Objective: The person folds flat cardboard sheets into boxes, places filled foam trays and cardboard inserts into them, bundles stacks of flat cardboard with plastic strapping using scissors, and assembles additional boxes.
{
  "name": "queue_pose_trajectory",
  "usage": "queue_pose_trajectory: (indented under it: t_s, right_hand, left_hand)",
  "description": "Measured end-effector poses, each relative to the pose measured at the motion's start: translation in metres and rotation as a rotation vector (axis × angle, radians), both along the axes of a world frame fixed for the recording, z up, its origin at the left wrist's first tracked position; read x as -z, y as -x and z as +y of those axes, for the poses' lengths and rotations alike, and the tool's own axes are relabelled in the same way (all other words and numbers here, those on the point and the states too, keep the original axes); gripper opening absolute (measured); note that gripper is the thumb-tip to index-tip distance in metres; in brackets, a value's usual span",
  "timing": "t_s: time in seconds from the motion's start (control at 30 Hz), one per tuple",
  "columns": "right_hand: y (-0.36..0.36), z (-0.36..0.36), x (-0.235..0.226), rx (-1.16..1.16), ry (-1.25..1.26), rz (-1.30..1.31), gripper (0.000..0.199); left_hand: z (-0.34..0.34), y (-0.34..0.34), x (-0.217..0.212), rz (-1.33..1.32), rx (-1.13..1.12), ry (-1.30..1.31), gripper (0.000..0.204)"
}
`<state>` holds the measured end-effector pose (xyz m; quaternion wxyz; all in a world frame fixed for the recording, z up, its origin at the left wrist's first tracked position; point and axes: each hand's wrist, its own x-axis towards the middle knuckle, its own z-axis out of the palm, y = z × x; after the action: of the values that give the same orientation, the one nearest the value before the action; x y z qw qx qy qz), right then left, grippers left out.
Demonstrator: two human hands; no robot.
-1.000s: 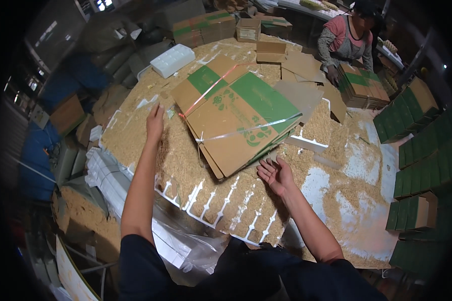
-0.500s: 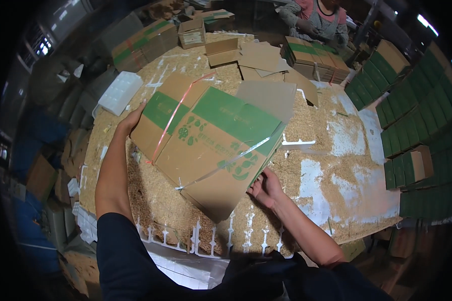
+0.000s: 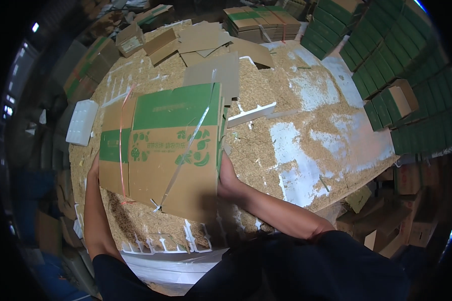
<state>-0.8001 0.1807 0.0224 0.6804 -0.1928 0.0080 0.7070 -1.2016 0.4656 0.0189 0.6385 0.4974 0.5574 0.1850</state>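
Between my hands is a bundle of flattened cardboard boxes (image 3: 173, 143), brown with a broad green band and green printed shapes. Clear strap runs over its front, and a pink string (image 3: 120, 145) crosses its left part. My left hand (image 3: 94, 165) grips the left edge, its fingers mostly hidden behind the cardboard. On the opposite edge, my right hand (image 3: 229, 175) presses against the stacked sides, with its fingertips out of sight. The bundle is above a table (image 3: 256, 175) strewn with chaff-like bits.
A white foam tray (image 3: 82, 123) lies at the left. Loose cardboard sheets (image 3: 203, 37) and an open box (image 3: 130, 40) are at the far side. Another tied bundle (image 3: 261, 22) is at the back. Green boxes (image 3: 381, 60) stand stacked along the right; brown cartons (image 3: 391, 215) are below them.
The bundle has swung left and turned squarer to me, both hands still on it. My view has shifted right, and the person at the far side is out of sight.
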Motion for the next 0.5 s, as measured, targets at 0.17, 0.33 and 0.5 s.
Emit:
queue_pose_trajectory:
  t_s: [0.17, 0.33, 0.5]
  right_hand:
    - [0.015, -0.017, -0.024, 0.025, 0.073, -0.172, 0.059]
    - [0.006, -0.028, -0.052, -0.096, -0.095, -0.040, 0.058]
    - [-0.012, -0.039, -0.052, -0.203, -0.043, 0.012, 0.072]
  left_hand:
    - [-0.013, 0.019, 0.009, -0.068, -0.095, -0.010, 0.042]
    - [-0.048, 0.036, 0.002, -0.058, -0.140, -0.036, 0.042]
    - [-0.086, 0.047, -0.011, -0.045, -0.190, -0.076, 0.042]
